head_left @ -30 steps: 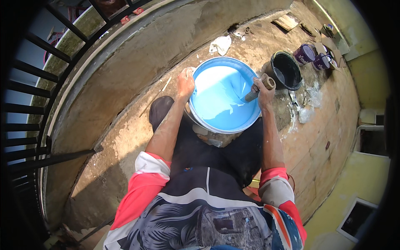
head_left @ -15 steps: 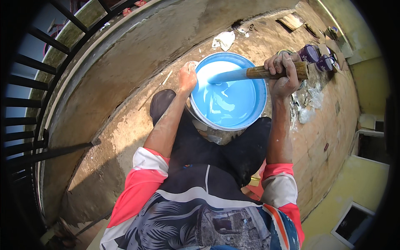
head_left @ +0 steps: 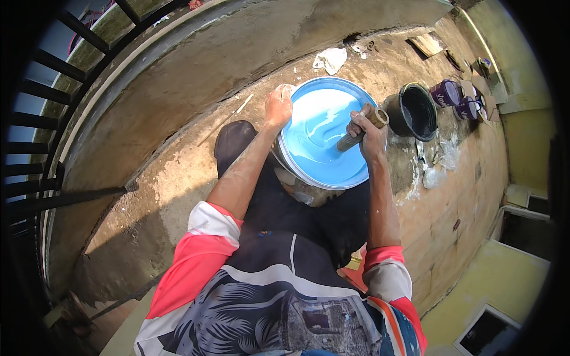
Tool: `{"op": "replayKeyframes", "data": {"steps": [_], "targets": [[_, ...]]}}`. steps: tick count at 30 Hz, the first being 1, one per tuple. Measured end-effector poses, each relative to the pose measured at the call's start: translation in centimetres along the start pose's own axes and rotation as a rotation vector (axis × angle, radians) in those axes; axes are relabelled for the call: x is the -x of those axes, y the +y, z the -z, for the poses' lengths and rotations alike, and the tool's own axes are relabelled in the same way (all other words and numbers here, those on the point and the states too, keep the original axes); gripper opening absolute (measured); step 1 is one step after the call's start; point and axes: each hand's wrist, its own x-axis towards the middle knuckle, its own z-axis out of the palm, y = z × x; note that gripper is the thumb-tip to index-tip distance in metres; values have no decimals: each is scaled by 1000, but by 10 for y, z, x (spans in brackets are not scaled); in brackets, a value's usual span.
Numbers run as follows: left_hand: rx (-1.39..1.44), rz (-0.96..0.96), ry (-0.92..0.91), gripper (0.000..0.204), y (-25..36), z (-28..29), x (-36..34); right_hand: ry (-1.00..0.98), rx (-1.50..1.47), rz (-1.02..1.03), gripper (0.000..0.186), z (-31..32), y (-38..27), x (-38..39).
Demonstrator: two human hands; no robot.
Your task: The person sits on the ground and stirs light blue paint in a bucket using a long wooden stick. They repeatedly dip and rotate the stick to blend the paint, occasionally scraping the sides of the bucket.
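Observation:
Between my knees stands a large white bucket [head_left: 294, 171] holding light blue paint [head_left: 312, 139], its surface swirled. My left hand [head_left: 279, 107] is closed on the bucket's left rim, with pale smears on the fingers. In the paint, toward the right side, stands a thick wooden stick [head_left: 349, 141], steep and leaning slightly right at the top. Around its upper part my right hand [head_left: 369, 132] is wrapped, above the paint. The stick's lower end is hidden under the surface.
A black bucket [head_left: 412, 113] stands just right of the paint bucket, with purple paint tins [head_left: 445, 94] beyond it. Crumpled plastic [head_left: 433, 177] and white spills lie on the right. A white rag [head_left: 330, 60] and a thin stick [head_left: 225, 120] lie near a low wall [head_left: 178, 83].
The stick has swung from lying slanted across the bucket to nearly upright, its submerged end moving right. My right hand has come lower and left with it. The black bucket is now uncovered.

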Motion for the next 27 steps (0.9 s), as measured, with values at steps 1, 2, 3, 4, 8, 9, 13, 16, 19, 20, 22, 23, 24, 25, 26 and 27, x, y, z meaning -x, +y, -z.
{"op": "replayKeyframes", "data": {"steps": [1, 2, 3, 4, 8, 9, 13, 16, 19, 20, 22, 23, 24, 25, 26, 27], "targets": [[-7, 10, 11, 36, 1, -1, -5, -53, 38, 9, 22, -2, -24, 3], [-18, 29, 17, 36, 0, -2, -4, -22, 67, 86, 21, -14, -51, 6], [-27, 47, 20, 35, -1, -4, 0, 6, 66, 153, 21, -22, -75, 6], [-16, 62, 17, 35, 0, -6, -1, 32, 65, 215, 23, -31, -97, 7], [42, 85, 20, 35, -8, -8, -3, 58, 24, 368, 21, -45, -131, 1], [63, 81, 25, 35, -12, -10, -4, 64, 10, 402, 21, -47, -130, -3], [52, 54, -11, 40, -19, -11, -8, 127, -52, 508, 21, -62, -105, -21], [5, 32, 18, 40, -28, -14, -9, 118, -46, 571, 23, -68, -64, -39], [3, 16, 32, 38, -26, -13, -9, 156, 40, 559, 25, -63, -2, -54], [29, 26, 11, 38, -15, -9, -7, 184, 55, 527, 25, -61, 17, -55], [54, 42, -14, 37, 0, -4, -1, 157, 89, 461, 25, -50, 56, -53], [50, 47, -13, 36, 0, -3, 0, 168, 46, 405, 24, -55, 64, -45], [47, 51, -13, 36, 1, -1, 0, 128, 7, 352, 24, -53, 66, -39], [44, 39, -5, 36, 1, 1, -2, 90, -31, 300, 24, -51, 67, -35], [44, 29, 1, 35, -1, 1, -4, 53, -66, 248, 23, -50, 64, -31], [43, 17, 7, 35, -4, 0, -4, -37, -114, 187, 22, -41, 62, -32]]}}
